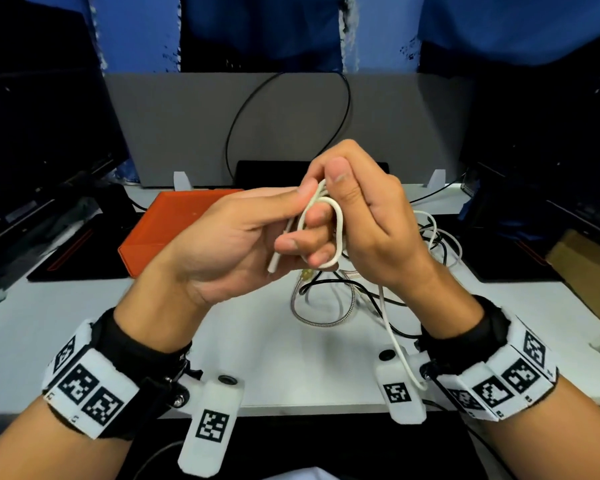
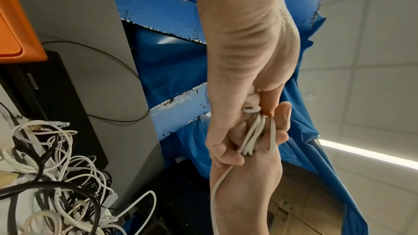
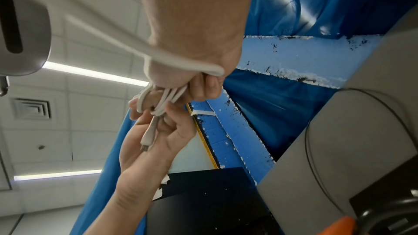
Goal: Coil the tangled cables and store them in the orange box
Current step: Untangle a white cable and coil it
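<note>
Both hands gripping loops of smooth white USB cable (image 1: 338, 226), left hand (image 1: 243, 233), right hand (image 1: 368, 216), glossy orange box (image 1: 160, 230) behind, tangled cable pile (image 1: 378, 289) on white table (image 1: 84, 323).

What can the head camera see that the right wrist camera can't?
Only the head view shows the orange box lying on the white table, and the tangle of cables waiting under the hands. Only the right wrist view shows the white cable's plug hanging over the left palm, plus the ceiling lights. Both show the left hand and the right hand holding the looped white cable between them.
</note>
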A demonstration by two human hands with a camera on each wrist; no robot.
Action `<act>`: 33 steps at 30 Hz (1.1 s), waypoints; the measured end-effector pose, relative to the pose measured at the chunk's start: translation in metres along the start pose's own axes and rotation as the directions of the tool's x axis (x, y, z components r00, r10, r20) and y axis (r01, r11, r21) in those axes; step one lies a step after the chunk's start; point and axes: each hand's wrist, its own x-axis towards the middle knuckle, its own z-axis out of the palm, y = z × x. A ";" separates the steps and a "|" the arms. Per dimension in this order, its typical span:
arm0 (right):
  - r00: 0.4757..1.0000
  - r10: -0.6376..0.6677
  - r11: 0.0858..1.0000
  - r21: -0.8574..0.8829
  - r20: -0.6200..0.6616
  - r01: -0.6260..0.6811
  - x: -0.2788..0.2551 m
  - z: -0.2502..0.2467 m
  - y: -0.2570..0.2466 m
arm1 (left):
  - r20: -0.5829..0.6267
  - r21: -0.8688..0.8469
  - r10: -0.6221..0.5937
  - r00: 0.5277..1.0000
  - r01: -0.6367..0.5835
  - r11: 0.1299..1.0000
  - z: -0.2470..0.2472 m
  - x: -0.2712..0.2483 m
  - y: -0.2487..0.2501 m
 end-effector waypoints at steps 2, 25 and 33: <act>0.999 0.052 0.998 0.038 0.003 -0.052 0.002 0.001 0.002 | -0.025 -0.050 0.003 1.000 -0.004 0.999 0.003 0.000 0.000; 0.984 0.132 0.842 0.510 0.121 -0.176 0.005 0.004 -0.019 | -0.084 0.037 0.153 0.985 -0.151 0.988 -0.002 -0.005 0.005; 0.930 0.303 0.949 0.026 0.211 -0.315 0.011 0.002 0.015 | -0.418 -0.150 0.277 0.865 -0.367 0.918 -0.016 0.005 0.013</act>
